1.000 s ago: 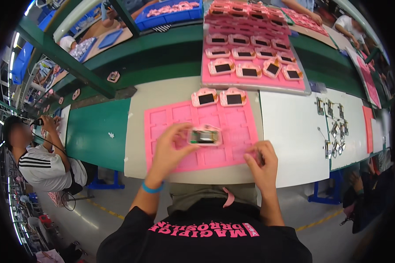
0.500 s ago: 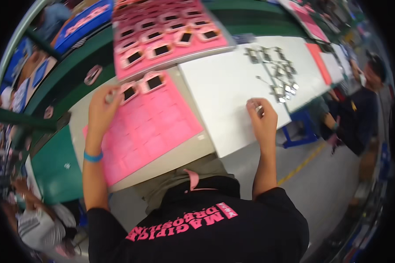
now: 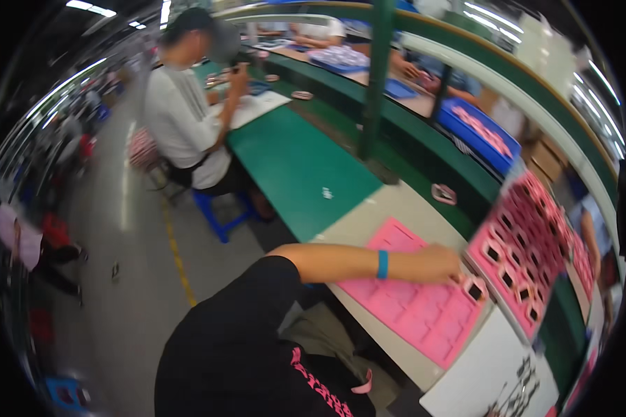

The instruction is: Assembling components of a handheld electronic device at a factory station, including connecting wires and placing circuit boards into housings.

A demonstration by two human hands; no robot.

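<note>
In the head view, I see the camera has swung hard to the left since a second ago: then it looked straight down at both hands on the pink tray, now it takes in the aisle and the neighbouring bench. I read that as a glance away, with the work itself paused rather than moved on.

My left hand (image 3: 435, 264) stays stretched out over the pink tray (image 3: 417, 309), fingers resting at its far edge, touching or just beside a small pink-framed part (image 3: 475, 290) seated in a pocket there. I cannot tell whether the fingers pinch it or only lie on it. My right hand is out of the picture, so I cannot tell its state.

The pink tray lies flat on the pale tabletop (image 3: 368, 222); nearly all its pockets look empty, save that far corner. Just beyond it a second, tilted tray (image 3: 528, 250) is filled row on row with the same framed parts. Near the lower edge, small metal pieces (image 3: 518, 396) lie on a white sheet (image 3: 476, 368).
</note>
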